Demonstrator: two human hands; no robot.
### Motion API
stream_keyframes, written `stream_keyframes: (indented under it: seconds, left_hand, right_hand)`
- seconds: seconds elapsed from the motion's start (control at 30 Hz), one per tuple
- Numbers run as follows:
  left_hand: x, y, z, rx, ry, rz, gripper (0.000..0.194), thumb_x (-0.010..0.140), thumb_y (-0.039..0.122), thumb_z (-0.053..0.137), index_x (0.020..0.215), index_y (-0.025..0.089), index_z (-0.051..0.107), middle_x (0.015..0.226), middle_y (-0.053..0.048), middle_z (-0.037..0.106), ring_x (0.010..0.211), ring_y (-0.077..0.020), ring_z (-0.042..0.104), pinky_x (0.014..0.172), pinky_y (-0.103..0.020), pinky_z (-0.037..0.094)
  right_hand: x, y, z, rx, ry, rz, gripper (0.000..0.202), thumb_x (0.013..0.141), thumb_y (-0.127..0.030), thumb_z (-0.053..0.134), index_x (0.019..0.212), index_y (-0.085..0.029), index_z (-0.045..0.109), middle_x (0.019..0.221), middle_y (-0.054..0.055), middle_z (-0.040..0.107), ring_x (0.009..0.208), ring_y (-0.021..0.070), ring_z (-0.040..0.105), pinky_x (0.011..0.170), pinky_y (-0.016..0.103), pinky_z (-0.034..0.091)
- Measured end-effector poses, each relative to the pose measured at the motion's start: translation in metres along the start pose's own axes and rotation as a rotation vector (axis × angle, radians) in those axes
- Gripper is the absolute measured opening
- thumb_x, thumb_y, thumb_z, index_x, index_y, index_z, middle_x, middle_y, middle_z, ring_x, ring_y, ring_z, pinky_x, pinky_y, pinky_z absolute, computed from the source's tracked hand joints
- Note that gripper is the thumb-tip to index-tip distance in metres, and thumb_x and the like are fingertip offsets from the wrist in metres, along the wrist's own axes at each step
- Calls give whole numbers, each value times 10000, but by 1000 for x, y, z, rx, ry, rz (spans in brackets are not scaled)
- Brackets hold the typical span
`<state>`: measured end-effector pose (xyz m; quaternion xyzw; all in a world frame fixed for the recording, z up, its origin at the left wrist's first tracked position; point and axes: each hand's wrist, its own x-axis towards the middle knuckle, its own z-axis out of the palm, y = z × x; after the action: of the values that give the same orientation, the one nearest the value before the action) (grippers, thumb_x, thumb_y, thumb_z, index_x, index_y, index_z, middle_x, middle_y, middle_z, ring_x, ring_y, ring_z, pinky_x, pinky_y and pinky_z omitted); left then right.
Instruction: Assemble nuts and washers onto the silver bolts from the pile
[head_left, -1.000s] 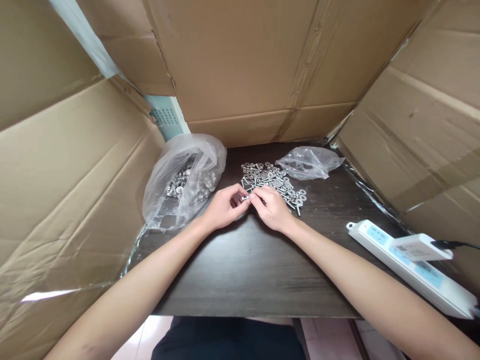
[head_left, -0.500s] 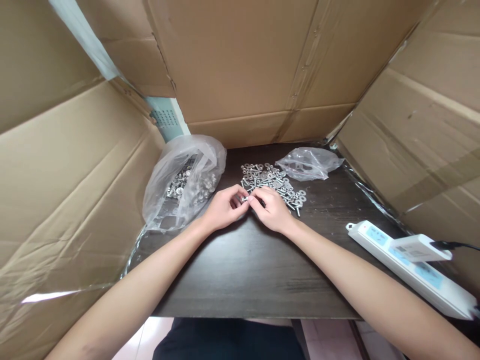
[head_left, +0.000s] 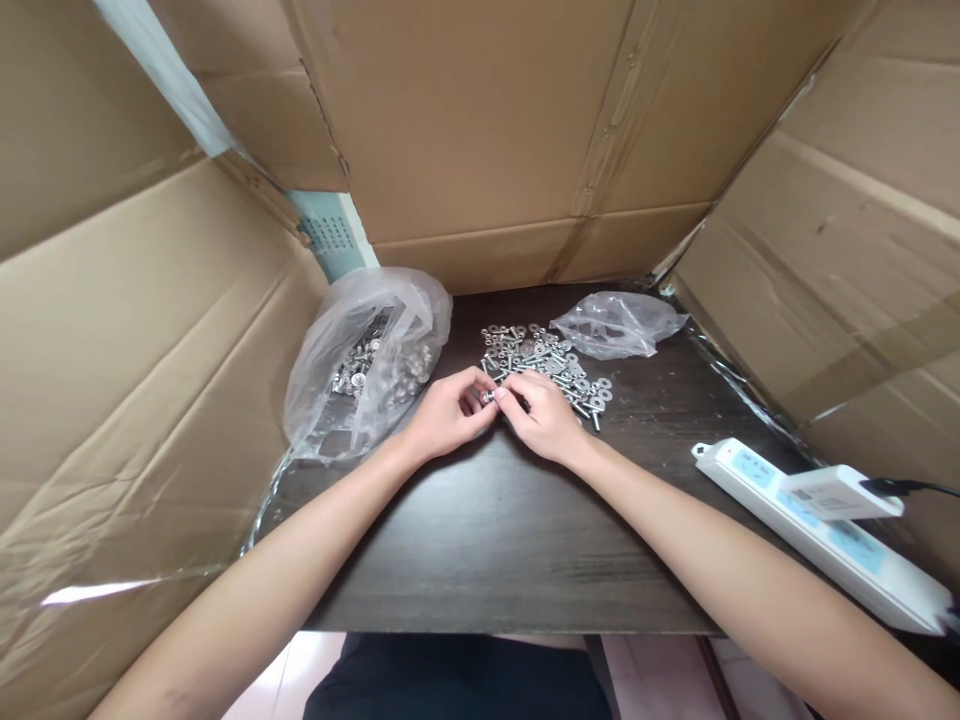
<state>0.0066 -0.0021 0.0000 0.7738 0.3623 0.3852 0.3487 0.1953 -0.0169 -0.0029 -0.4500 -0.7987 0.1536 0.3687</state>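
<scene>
My left hand (head_left: 452, 412) and my right hand (head_left: 541, 415) meet at the near edge of a pile of loose bolts, nuts and washers (head_left: 536, 352). Between their fingertips is a small silvery bolt (head_left: 489, 397), pinched from both sides. Fingers cover most of it, so I cannot make out whether a nut or washer sits on it. Left of my left hand lies a large clear plastic bag (head_left: 311, 370), its mouth spread, with many metal fasteners (head_left: 358, 378) inside.
A smaller clear bag (head_left: 622, 325) lies behind the pile to the right. At the right stands a white power strip (head_left: 810, 530) with a white adapter (head_left: 844, 493) and black cable. Cardboard walls (head_left: 480, 120) enclose the dark table (head_left: 495, 560) at the back and sides.
Both hands stay in place around the bolt, with only tiny finger movement. The whole view has shifted very slightly.
</scene>
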Motion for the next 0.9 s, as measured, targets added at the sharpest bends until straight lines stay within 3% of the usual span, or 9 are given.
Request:
stream_keyframes:
  seconds: [0.63, 0.9]
  left_hand:
    - [0, -2, 1, 8, 4, 32, 154, 861, 237, 679, 992, 171, 632, 845, -10, 691, 626, -93, 620, 594, -203, 512]
    - [0, -1, -1, 21, -4, 21, 131, 900, 274, 678, 956, 168, 625, 724, 15, 645, 588, -102, 607, 584, -211, 500]
  right_hand:
    - [1, 2, 2, -25, 5, -8, 387, 1064, -352, 432, 696, -237, 463, 664, 17, 551, 707, 203, 499, 716, 355, 383]
    - [0, 1, 0, -2, -1, 3, 382, 1063, -337, 410, 693, -242, 413, 675, 17, 539, 716, 206, 504, 720, 354, 375]
